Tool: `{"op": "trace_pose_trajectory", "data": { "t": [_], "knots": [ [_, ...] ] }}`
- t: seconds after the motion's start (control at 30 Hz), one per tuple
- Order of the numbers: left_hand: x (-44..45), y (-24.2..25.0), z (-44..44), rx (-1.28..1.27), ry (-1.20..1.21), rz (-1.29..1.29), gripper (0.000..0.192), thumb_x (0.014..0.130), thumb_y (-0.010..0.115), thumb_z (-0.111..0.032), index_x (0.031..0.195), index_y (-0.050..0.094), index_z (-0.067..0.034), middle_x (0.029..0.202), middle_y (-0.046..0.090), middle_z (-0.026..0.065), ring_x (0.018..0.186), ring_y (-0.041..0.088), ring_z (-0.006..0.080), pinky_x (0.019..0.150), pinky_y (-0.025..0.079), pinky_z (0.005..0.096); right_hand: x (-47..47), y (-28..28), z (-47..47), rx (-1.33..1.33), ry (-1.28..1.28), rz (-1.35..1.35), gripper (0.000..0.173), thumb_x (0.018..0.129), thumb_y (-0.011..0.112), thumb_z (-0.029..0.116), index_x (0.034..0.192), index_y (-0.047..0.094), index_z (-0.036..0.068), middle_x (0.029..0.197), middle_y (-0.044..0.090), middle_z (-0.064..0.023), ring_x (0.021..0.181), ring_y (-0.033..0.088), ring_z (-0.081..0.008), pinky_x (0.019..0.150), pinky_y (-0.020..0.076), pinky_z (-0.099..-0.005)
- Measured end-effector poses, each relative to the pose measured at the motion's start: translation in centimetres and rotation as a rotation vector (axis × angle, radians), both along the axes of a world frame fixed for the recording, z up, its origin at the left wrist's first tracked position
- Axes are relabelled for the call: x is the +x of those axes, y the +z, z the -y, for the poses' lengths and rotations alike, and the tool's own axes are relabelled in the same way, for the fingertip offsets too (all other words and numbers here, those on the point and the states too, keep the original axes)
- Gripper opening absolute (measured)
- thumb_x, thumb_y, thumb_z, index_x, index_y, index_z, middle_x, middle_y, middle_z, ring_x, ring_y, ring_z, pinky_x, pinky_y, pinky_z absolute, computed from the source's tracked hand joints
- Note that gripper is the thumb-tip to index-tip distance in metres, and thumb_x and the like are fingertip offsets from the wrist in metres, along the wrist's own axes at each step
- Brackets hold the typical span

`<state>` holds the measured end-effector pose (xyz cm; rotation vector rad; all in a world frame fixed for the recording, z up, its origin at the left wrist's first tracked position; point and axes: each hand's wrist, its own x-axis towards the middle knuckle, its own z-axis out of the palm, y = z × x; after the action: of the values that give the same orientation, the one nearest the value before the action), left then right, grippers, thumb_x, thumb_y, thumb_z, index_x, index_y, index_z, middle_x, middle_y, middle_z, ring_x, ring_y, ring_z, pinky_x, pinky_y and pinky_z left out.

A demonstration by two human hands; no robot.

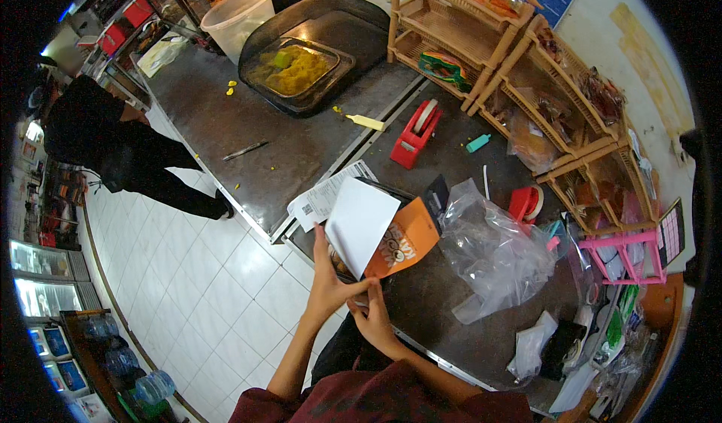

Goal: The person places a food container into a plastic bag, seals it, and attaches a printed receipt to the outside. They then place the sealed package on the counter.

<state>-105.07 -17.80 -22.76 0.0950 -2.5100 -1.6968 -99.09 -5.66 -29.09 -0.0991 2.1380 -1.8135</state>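
My left hand [333, 293] holds the left side and near corner of a folded paper piece with a white panel [361, 220] and an orange printed panel [403, 242]. At that same near corner are the fingertips of my right hand [373, 316], close against my left thumb and pinching the edge. Under the white panel, beside my left fingers, something dark with brown bits shows; what it is stays hidden. A printed paper slip [321, 197] lies just beyond, on the counter. Right of the orange panel rests a crumpled clear plastic bag [496, 254].
A red tape dispenser [414, 135], another dispenser [522, 203], a yellow highlighter [366, 122] and a pen [245, 150] lie on the dark counter [203, 107]. Behind stand a tray of yellow food [299, 70] and wicker racks [451, 28]. A person in black [113, 135] stands left.
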Motion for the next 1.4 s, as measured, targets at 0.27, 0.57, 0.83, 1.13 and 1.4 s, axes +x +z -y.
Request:
{"op": "trace_pose_trajectory", "data": {
  "t": [0.27, 0.57, 0.83, 1.13, 1.4],
  "knots": [
    [-0.4, -6.2, 2.9, 0.450, 0.390, 0.134, 0.050, 0.080, 0.049, 0.004, 0.128, 0.034, 0.001, 0.122, 0.045, 0.0136, 0.106, 0.049, 0.0201, 0.092, 0.037, 0.0307, -4.1, 4.5, -1.6, 0.336, 0.132, -0.144, 0.051, 0.083, 0.055, 0.013, 0.127, 0.035, 0.000, 0.108, 0.050, -0.0203, 0.080, 0.058, -0.0334, 0.068, 0.0494, -0.0393],
    [-1.2, 2.5, 7.7, 0.491, 0.411, 0.165, 0.036, 0.080, 0.061, -0.005, 0.113, 0.047, 0.000, 0.105, 0.056, 0.0067, 0.095, 0.053, 0.0151, 0.084, 0.042, 0.0272, -11.9, 12.5, -3.2, 0.340, 0.080, -0.729, 0.038, 0.075, 0.061, 0.002, 0.112, 0.052, 0.004, 0.098, 0.055, -0.0130, 0.094, 0.053, -0.0307, 0.081, 0.0436, -0.0367],
    [-4.1, 13.8, 9.6, 0.220, 0.457, -0.321, 0.025, 0.082, 0.063, -0.008, 0.103, 0.056, 0.002, 0.092, 0.062, 0.0043, 0.085, 0.056, 0.0109, 0.075, 0.044, 0.0239, -14.2, 7.5, -7.9, 0.459, 0.118, -0.397, 0.025, 0.071, 0.065, 0.002, 0.094, 0.055, 0.001, 0.080, 0.058, -0.0133, 0.074, 0.059, -0.0259, 0.067, 0.0464, -0.0334],
    [-8.2, 13.3, 8.7, -0.481, 0.002, -0.022, 0.031, 0.077, 0.067, -0.027, 0.095, 0.054, -0.007, 0.072, 0.060, 0.0143, 0.061, 0.061, 0.0258, 0.057, 0.046, 0.0328, -12.6, 5.4, -18.6, 0.847, 0.072, -0.195, 0.024, 0.082, 0.060, 0.021, 0.096, 0.059, 0.001, 0.085, 0.059, -0.0128, 0.074, 0.058, -0.0214, 0.067, 0.0455, -0.0316],
    [-12.5, 3.3, -4.1, -0.694, -0.867, -0.308, 0.036, 0.081, 0.056, -0.041, 0.101, 0.056, -0.011, 0.072, 0.061, 0.0101, 0.061, 0.060, 0.0280, 0.053, 0.049, 0.0380, -12.3, 4.4, -14.5, -0.024, -0.312, 0.075, 0.032, 0.079, 0.067, 0.024, 0.103, 0.060, 0.005, 0.091, 0.062, -0.0019, 0.080, 0.056, -0.0099, 0.072, 0.0439, -0.0245]
  ]
}}
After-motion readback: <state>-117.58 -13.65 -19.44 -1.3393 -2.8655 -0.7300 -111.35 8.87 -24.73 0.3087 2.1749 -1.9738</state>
